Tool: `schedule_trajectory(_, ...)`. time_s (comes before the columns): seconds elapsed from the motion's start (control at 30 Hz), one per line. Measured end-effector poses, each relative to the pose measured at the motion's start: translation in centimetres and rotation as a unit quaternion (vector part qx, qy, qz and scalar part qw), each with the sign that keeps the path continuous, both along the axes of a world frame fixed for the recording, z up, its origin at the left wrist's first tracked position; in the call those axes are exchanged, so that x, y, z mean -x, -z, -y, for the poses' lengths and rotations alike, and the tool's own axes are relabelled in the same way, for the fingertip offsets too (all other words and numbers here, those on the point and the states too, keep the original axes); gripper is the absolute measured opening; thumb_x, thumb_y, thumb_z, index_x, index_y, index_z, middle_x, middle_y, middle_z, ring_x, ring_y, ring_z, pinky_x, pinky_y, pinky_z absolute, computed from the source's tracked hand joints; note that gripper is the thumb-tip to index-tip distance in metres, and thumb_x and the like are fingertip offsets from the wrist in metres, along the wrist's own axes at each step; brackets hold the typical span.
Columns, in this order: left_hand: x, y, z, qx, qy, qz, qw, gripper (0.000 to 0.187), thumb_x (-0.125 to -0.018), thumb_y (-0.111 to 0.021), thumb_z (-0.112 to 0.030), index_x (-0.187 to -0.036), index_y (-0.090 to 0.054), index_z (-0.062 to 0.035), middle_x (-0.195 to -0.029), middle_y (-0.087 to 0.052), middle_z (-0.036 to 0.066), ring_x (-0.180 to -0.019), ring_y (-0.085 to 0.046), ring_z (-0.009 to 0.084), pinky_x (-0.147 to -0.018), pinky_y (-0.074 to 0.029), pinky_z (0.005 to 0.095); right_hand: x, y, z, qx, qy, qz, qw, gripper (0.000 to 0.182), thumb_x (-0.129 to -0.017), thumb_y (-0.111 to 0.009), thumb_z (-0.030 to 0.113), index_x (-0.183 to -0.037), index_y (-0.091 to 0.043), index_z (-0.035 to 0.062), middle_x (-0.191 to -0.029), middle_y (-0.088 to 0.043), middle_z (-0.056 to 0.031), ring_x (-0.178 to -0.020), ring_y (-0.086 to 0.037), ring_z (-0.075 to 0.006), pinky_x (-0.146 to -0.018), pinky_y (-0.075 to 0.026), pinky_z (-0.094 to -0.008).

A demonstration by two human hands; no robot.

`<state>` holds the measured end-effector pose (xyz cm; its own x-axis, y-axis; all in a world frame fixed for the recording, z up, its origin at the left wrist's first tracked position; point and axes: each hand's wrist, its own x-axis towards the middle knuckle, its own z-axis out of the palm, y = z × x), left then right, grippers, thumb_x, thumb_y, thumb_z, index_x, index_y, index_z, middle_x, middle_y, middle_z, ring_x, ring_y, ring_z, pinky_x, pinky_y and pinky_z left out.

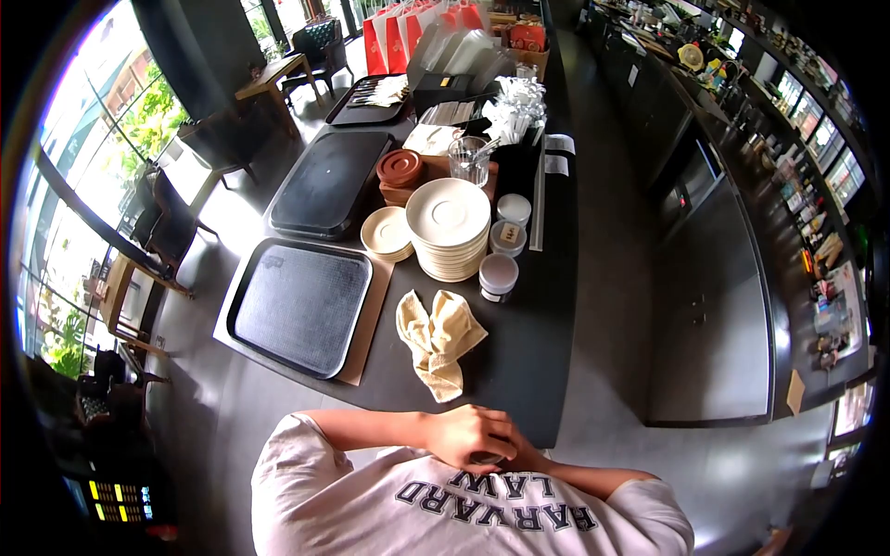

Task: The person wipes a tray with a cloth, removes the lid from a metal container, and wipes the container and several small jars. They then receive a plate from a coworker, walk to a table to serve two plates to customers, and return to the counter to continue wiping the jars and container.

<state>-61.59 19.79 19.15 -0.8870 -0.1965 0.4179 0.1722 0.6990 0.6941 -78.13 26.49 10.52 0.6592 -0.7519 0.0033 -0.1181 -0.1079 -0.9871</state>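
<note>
Close against the chest of the white shirt, my left hand point(470, 435) has its fingers curled round a small dark, round object point(486, 458) that is mostly covered. My right hand point(525, 454) meets it from the right, and its fingers are largely hidden behind the left. A crumpled beige cloth point(438, 341) lies on the dark counter point(519, 371) just beyond both hands. Behind the cloth stand a tall stack of cream saucers point(449, 215), a shorter stack of small plates point(386, 232) and lidded tubs point(499, 274).
Black trays point(301, 306) point(332, 181) lie along the counter's left side. Farther back are a glass point(469, 163), a brown lidded pot point(400, 167), wrapped items point(515, 109) and red-and-white bags point(397, 42). A second counter point(718, 306) runs along the right; chairs point(167, 218) stand left.
</note>
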Motion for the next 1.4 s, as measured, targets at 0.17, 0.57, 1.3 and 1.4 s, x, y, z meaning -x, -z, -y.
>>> schedule_trajectory(0.17, 0.4, -0.7, -1.7, 0.030, -0.033, 0.018, 0.999, 0.025, -0.072, -0.067, -0.024, -0.089, -0.061, -0.0078, -0.100, -0.058, 0.007, -0.091, -0.057, 0.0256, -0.069, -0.051, 0.0365, 0.3, 0.1, -0.4, -0.064, -0.061, 0.027, 0.996, 0.064, -0.084, -0.059, 0.028, -0.135, -0.026, 0.0080, -0.135, -0.034, -0.0133, -0.125, -0.036, -0.0263, -0.104, -0.031, -0.0378)
schedule_trajectory(0.57, 0.9, -0.8, -0.9, 0.078, -0.033, -0.013, 0.996, 0.021, -0.073, -0.066, -0.019, -0.091, -0.063, -0.0087, -0.098, -0.058, 0.006, -0.090, -0.058, 0.0231, -0.073, -0.050, 0.0346, 2.6, 2.1, 1.1, -0.337, -0.102, 0.195, 0.916, 0.063, -0.086, -0.050, 0.030, -0.138, -0.022, 0.0091, -0.140, -0.028, -0.0134, -0.128, -0.031, -0.0254, -0.106, -0.027, -0.0367)
schedule_trajectory(1.3, 3.2, -1.1, -1.2, 0.145, 0.122, -0.110, 0.976, 0.022, -0.077, -0.062, -0.013, -0.092, -0.060, 0.0019, -0.102, -0.057, 0.012, -0.093, -0.057, 0.0256, -0.076, -0.050, 0.0342, 1.7, -1.6, -0.7, -0.595, 0.159, 0.301, 0.728, 0.032, -0.088, -0.046, 0.031, -0.095, -0.053, 0.0009, -0.074, -0.057, -0.0082, -0.068, -0.054, -0.0153, -0.065, -0.046, -0.0256)
schedule_trajectory(1.4, 3.4, -0.1, -1.3, 0.099, 0.107, -0.093, 0.985, 0.027, -0.080, -0.061, -0.014, -0.103, -0.057, 0.0009, -0.099, -0.056, 0.012, -0.092, -0.058, 0.0229, -0.073, -0.052, 0.0336, 1.7, -0.7, -1.5, -0.622, 0.200, 0.293, 0.697, 0.024, -0.087, -0.047, 0.027, -0.081, -0.054, 0.0050, -0.062, -0.053, -0.0037, -0.056, -0.049, -0.0128, -0.055, -0.042, -0.0229)
